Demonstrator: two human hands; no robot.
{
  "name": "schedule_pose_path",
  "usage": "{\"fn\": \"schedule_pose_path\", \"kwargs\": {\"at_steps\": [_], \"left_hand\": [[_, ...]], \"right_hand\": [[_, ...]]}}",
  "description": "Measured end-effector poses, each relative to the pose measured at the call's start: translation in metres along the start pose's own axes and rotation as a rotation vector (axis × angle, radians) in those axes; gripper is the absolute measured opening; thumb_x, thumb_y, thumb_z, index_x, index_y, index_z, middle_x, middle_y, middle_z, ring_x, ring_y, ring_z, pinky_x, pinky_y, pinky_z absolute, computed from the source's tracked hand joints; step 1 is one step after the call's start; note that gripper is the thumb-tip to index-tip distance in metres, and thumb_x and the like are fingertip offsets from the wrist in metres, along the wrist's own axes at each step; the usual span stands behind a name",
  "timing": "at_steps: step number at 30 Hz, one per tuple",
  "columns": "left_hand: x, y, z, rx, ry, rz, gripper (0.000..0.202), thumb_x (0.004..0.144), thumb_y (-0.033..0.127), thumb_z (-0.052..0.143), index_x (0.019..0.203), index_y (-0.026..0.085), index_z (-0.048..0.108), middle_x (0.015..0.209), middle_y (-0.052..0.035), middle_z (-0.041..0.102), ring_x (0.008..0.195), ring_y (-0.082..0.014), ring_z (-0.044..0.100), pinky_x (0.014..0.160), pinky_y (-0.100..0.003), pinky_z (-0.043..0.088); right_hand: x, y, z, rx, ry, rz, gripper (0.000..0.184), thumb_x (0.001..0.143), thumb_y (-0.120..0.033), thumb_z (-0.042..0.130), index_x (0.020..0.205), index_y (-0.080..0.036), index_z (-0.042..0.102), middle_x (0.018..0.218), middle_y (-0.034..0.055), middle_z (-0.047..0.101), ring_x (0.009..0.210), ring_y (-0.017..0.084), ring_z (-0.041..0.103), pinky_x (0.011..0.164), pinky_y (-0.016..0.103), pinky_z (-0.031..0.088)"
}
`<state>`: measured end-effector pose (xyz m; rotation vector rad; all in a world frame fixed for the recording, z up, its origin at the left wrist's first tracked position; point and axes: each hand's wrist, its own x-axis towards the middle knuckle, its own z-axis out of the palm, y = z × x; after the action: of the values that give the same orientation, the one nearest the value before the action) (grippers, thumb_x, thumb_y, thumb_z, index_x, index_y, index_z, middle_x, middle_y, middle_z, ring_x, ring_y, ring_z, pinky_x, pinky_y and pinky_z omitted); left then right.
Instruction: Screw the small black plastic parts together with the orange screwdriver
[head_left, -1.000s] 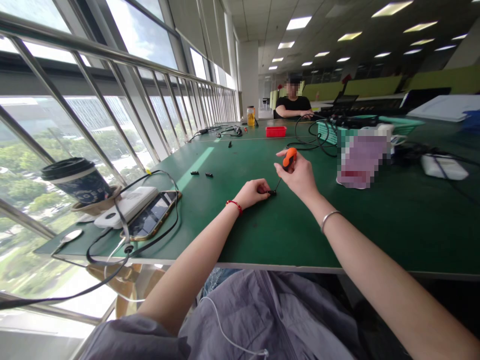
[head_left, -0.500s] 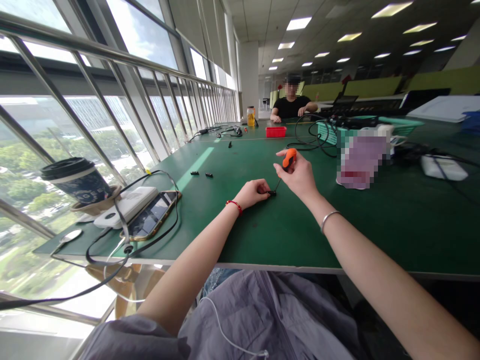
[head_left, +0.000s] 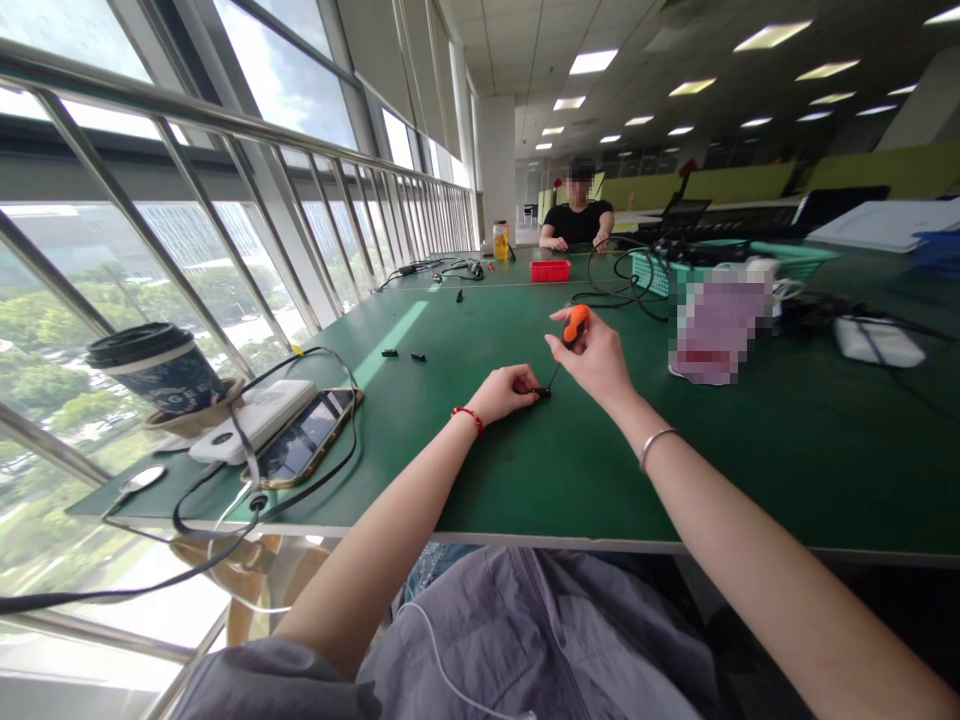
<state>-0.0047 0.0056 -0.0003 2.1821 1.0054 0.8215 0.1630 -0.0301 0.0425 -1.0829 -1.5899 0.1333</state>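
Note:
My right hand is closed around a small screwdriver with an orange handle, its thin shaft slanting down to the left. The tip meets a small black part lying on the green table. My left hand pinches that black part against the table, fingers curled. A red cord circles my left wrist and a silver bangle my right.
Two small black parts lie further left. A coffee cup, white power bank and phone with cables sit near the left edge. A red tray, green basket and another person are at the far end.
The view has tilted slightly, so everything sits a little lower in the frame. Both hands keep the same hold on the screwdriver and black part.

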Motion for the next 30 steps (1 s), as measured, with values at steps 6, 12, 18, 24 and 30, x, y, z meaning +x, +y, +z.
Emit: {"fn": "schedule_pose_path", "kwargs": {"at_steps": [6,12,18,24,30], "left_hand": [[-0.0015,0.0032,-0.0010,-0.014,-0.007,-0.009,0.007,0.069,0.016,0.064,0.075,0.014,0.060,0.070,-0.0004,0.064,0.063,-0.0097,0.056,0.064,-0.022,0.046],[-0.0027,0.0046,-0.0013,0.001,-0.003,-0.014,0.007,0.069,0.017,0.064,0.074,0.014,0.060,0.070,0.0001,0.063,0.063,-0.0094,0.055,0.063,-0.022,0.045],[-0.0018,0.0020,-0.0012,0.002,-0.004,-0.011,0.008,0.070,0.017,0.064,0.076,0.014,0.060,0.072,-0.0010,0.064,0.064,-0.0101,0.056,0.064,-0.022,0.045],[-0.0004,0.0005,-0.0003,-0.002,-0.008,-0.009,0.009,0.070,0.017,0.065,0.076,0.013,0.060,0.071,-0.0010,0.065,0.064,-0.0100,0.056,0.064,-0.022,0.046],[-0.0012,0.0021,-0.0008,-0.019,-0.010,-0.003,0.008,0.070,0.017,0.064,0.076,0.013,0.061,0.072,-0.0010,0.065,0.064,-0.0097,0.056,0.063,-0.021,0.046]], "right_hand": [[-0.0010,0.0003,0.0017,0.003,-0.026,-0.077,0.035,0.073,-0.027,0.057,0.107,-0.023,0.050,0.065,-0.0033,0.053,0.054,0.015,0.050,0.057,0.030,0.041],[-0.0016,-0.0037,-0.0007,-0.003,0.006,-0.042,0.033,0.071,-0.025,0.058,0.104,-0.022,0.053,0.060,-0.0057,0.047,0.050,0.013,0.046,0.054,0.028,0.039],[-0.0009,-0.0044,-0.0015,0.009,0.004,0.025,0.024,0.071,-0.034,0.063,0.092,-0.021,0.060,0.051,-0.0079,0.036,0.045,0.010,0.036,0.049,0.025,0.030],[-0.0020,-0.0063,-0.0014,-0.004,-0.001,-0.013,0.036,0.070,-0.027,0.058,0.105,-0.022,0.053,0.059,-0.0057,0.048,0.051,0.013,0.046,0.055,0.028,0.039],[-0.0018,-0.0025,-0.0004,0.001,0.003,-0.061,0.038,0.070,-0.025,0.055,0.108,-0.022,0.049,0.065,-0.0037,0.053,0.056,0.015,0.050,0.058,0.030,0.042]]}}
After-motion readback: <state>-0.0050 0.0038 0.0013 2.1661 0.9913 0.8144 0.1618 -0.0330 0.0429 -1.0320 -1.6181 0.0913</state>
